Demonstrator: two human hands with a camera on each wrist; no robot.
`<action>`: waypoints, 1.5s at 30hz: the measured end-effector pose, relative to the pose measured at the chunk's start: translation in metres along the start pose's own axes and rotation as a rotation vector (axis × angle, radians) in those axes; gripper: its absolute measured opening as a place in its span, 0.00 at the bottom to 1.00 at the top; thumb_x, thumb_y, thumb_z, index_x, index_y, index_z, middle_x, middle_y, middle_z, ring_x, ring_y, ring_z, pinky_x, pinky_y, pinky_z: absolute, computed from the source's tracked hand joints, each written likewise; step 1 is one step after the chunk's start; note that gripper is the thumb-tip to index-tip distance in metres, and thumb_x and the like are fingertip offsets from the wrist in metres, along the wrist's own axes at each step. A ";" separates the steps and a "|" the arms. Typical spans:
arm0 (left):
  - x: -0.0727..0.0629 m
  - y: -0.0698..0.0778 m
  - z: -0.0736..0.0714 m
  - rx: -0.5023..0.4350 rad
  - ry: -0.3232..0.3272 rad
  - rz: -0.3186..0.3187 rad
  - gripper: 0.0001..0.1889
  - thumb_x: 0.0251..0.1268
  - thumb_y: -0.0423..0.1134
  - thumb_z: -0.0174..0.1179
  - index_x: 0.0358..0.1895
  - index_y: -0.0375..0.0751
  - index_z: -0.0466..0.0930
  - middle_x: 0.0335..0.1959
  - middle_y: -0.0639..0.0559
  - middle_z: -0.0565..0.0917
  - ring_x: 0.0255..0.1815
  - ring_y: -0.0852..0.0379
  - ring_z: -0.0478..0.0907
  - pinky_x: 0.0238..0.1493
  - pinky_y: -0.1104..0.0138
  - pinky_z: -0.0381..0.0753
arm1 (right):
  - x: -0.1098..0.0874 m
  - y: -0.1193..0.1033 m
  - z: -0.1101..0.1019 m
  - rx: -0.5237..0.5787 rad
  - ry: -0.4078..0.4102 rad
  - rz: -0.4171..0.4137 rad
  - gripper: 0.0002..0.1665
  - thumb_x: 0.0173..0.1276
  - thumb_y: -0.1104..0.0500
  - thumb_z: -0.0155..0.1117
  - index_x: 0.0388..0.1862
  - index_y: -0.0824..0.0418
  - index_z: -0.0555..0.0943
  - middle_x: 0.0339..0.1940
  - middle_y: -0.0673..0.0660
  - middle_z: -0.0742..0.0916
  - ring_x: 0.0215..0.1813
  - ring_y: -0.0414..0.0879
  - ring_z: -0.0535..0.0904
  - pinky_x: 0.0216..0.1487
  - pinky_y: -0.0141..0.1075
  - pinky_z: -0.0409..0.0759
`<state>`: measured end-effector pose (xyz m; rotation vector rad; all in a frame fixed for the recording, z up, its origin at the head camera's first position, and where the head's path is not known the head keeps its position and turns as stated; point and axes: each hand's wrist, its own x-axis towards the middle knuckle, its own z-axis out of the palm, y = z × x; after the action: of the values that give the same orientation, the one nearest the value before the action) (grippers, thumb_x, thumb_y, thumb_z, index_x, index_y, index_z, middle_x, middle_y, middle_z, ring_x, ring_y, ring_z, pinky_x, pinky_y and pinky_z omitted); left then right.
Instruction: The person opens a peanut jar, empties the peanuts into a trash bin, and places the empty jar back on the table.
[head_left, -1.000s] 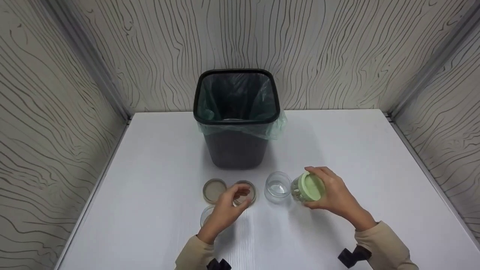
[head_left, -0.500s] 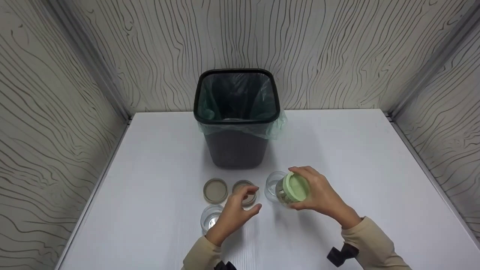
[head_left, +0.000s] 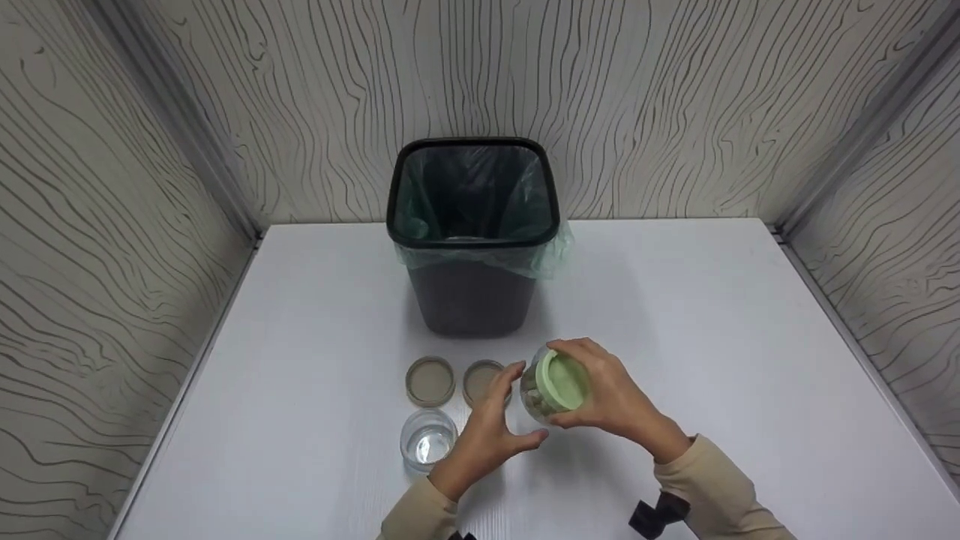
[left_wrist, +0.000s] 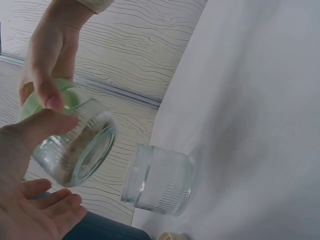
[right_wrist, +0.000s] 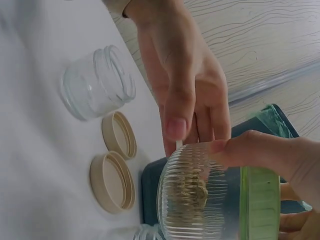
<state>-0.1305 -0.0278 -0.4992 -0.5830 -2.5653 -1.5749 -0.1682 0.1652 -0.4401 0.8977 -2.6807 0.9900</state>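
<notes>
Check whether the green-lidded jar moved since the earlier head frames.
Yes: against the bin, the green-lidded jar has shifted left in the head view.

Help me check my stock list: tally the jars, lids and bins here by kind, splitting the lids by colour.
Jars: 3
Tan lids: 2
Green lid, on a jar: 1
Bin: 1
Total: 7
</notes>
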 end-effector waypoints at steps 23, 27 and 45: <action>0.000 -0.014 0.019 0.132 0.289 0.198 0.47 0.37 0.40 0.77 0.66 0.32 0.65 0.61 0.41 0.76 0.61 0.47 0.75 0.63 0.58 0.80 | 0.003 -0.013 0.016 0.053 -0.002 -0.047 0.49 0.32 0.56 0.85 0.59 0.62 0.76 0.54 0.57 0.83 0.53 0.52 0.80 0.52 0.44 0.85; -0.001 -0.017 0.018 0.135 0.303 0.195 0.46 0.35 0.40 0.78 0.63 0.32 0.68 0.59 0.41 0.78 0.60 0.46 0.77 0.62 0.57 0.81 | 0.002 -0.014 0.019 0.049 -0.027 -0.041 0.49 0.33 0.55 0.84 0.59 0.62 0.75 0.54 0.56 0.81 0.54 0.51 0.79 0.53 0.44 0.84; 0.003 -0.020 0.007 0.160 0.349 0.185 0.44 0.33 0.45 0.80 0.60 0.34 0.72 0.54 0.46 0.82 0.56 0.51 0.79 0.59 0.61 0.83 | 0.005 -0.022 0.017 0.010 -0.088 0.074 0.58 0.43 0.42 0.80 0.67 0.70 0.67 0.61 0.65 0.77 0.60 0.57 0.77 0.56 0.52 0.82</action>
<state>-0.1390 -0.0291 -0.5184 -0.4657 -2.2777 -1.2692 -0.1583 0.1387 -0.4402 0.8687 -2.8033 1.0031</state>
